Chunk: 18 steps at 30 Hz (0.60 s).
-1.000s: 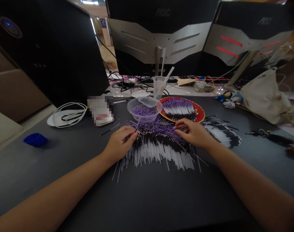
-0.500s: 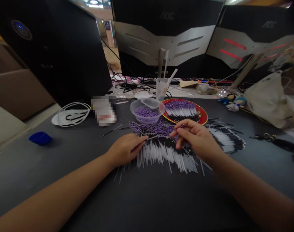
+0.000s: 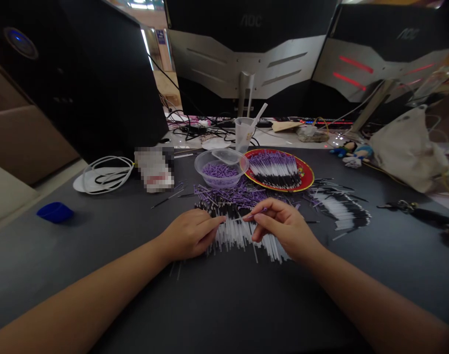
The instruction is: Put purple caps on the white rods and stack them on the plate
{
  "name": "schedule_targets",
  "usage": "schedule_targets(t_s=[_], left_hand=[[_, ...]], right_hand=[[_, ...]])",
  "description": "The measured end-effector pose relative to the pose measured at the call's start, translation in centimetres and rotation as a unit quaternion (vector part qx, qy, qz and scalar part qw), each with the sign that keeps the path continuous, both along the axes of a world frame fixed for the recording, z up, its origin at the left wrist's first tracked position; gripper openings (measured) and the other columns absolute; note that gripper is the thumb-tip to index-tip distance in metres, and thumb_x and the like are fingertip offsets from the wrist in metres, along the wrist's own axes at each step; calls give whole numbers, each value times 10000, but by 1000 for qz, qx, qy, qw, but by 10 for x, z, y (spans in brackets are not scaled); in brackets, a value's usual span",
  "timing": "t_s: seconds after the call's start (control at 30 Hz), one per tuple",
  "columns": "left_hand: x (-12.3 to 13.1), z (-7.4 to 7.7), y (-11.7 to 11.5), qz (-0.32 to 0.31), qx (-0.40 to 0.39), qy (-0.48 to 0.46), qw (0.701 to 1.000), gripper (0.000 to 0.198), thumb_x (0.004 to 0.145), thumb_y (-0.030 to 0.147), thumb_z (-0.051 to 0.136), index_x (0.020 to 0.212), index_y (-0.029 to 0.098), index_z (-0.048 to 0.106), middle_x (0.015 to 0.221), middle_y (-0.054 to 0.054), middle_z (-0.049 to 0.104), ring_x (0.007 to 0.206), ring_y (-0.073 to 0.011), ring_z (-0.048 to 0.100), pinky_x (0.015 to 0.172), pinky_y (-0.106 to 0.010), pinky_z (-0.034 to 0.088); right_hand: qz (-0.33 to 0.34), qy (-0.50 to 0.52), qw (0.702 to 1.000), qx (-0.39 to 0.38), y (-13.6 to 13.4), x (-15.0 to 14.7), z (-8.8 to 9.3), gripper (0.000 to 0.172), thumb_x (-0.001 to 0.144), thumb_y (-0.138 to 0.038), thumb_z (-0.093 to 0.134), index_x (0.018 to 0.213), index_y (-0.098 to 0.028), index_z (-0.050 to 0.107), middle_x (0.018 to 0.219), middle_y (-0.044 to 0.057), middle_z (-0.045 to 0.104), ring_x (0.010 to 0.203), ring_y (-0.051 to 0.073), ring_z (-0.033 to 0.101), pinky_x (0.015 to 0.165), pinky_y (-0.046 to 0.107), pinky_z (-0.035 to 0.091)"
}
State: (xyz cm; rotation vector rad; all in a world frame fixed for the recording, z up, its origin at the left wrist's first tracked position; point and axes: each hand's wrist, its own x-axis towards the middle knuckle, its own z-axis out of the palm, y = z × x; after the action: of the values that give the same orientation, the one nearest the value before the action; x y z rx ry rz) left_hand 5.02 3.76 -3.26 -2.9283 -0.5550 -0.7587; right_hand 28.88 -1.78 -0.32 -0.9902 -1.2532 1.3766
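Head cam: R hand (image 3: 283, 228) pinching thin purple-tipped stick (image 3: 255, 216); L hand (image 3: 189, 235) unclosed, resting on white plastic stick pile (image 3: 235, 241).

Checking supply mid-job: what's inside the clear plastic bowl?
A heap of purple sticks lies in the bowl, partly under a clear plastic lid; the bowl's floor is hidden.

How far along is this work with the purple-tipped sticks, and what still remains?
Done-looking: tidy rows on the red plate and sticks in the clear bowl. In hand: the right hand pinches one thin stick; the left hand rests at the pile. Remaining: that big loose pile.
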Motion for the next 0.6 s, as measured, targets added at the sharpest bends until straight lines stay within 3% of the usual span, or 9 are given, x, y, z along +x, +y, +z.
schedule_targets(t_s=[0.27,0.6], left_hand=[[0,-1,0,-7,20,-1,1000,353,860,152,440,1209,128,491,762,-61,605,701,-164,545,652,-324,480],[0,1,1,-6,77,8,997,313,851,145,472,1158,111,525,729,-47,601,651,-153,539,601,-297,454]], right_hand=[[8,20,1000,-4,0,1,-3,116,812,-315,590,848,-210,555,860,25,702,509,114,640,535,281,527],[-7,-9,1000,-10,-1,-1,-2,134,811,-309,586,859,-193,538,848,36,689,450,101,601,409,231,436]])
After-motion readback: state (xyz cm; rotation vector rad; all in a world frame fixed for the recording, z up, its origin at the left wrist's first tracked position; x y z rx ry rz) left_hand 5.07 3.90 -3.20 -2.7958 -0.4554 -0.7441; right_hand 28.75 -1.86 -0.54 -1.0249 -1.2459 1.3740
